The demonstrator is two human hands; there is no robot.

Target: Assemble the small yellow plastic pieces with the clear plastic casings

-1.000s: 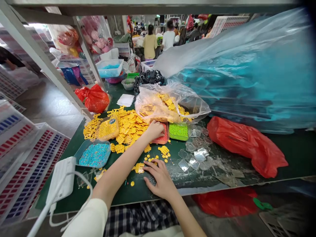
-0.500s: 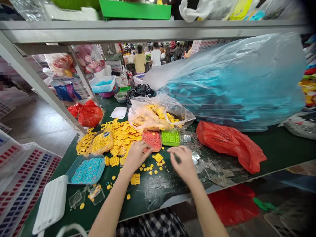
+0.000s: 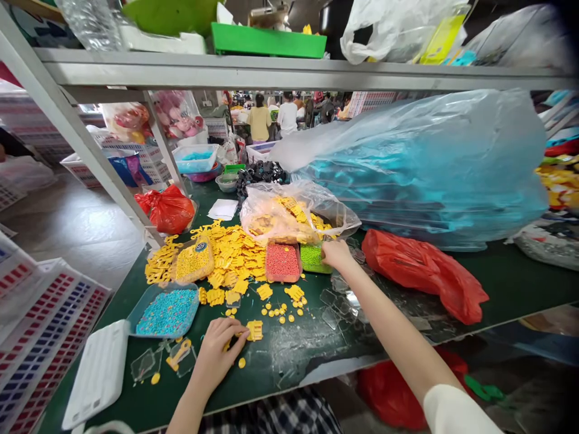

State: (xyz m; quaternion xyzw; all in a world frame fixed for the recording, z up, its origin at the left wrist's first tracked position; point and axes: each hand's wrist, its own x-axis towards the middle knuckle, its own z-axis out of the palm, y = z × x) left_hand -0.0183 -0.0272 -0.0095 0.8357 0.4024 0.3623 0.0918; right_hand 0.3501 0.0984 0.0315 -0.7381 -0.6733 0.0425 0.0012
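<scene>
Being held curled over loose yellow plastic pieces [image 3: 254,330], the fingers [image 3: 229,333] of the left hand [image 3: 216,351] hide any grip; the right hand [image 3: 337,254] is rested, fingers half-bent, against a green bead tray [image 3: 310,259], nothing visibly held. A round blue label [image 3: 202,246] is unreadable.

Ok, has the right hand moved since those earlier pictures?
Yes. The right hand has moved forward across the bench: it was well in front of the green bead tray, and now reaches that tray's right corner.
</scene>
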